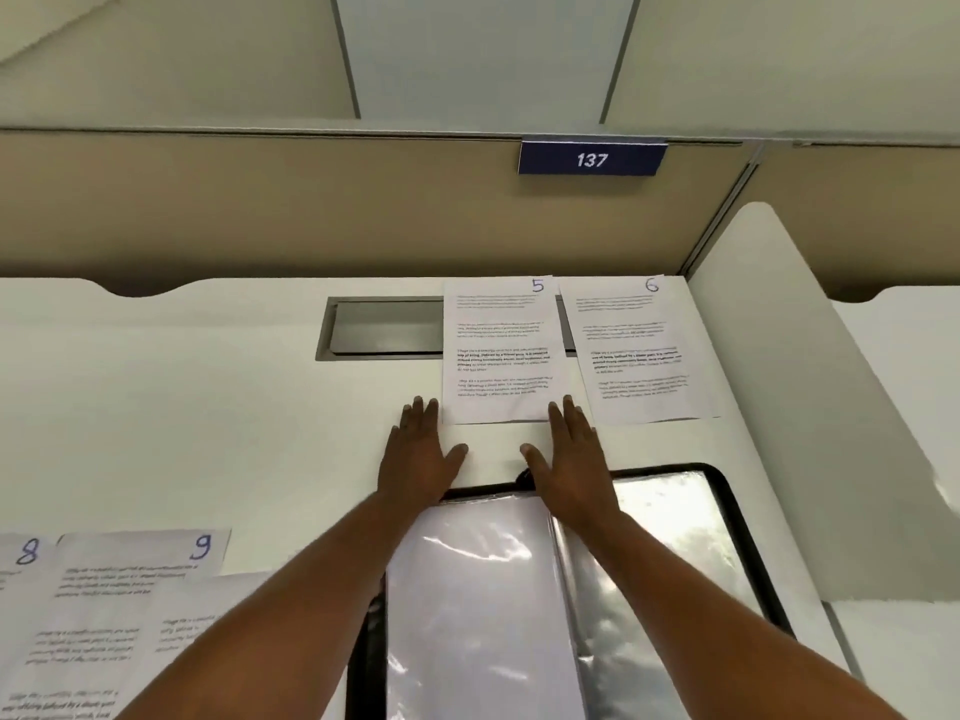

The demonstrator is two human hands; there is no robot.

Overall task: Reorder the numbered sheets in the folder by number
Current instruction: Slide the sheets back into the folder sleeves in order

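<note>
Both hands lie flat, fingers straight, gripping nothing: the left hand (421,454) and right hand (571,459) rest at the lower corners of sheet 5 (498,350) on the counter (208,407). Sheet 6 (639,350) sits just beside it on the right. The open folder (483,589) lies under the wrists, with sheet 8 (21,589) and sheet 9 (124,569) at the near left.

The white bench (208,407) carries sheet 5 (498,350) and sheet 6 (639,350) just beside each other at its far edge, sheet 5 covering part of a recessed grey hatch (384,327). Sheet 8 (21,615) and sheet 9 (135,569) overlap at near left, an open folder (670,537) to their right.
</note>
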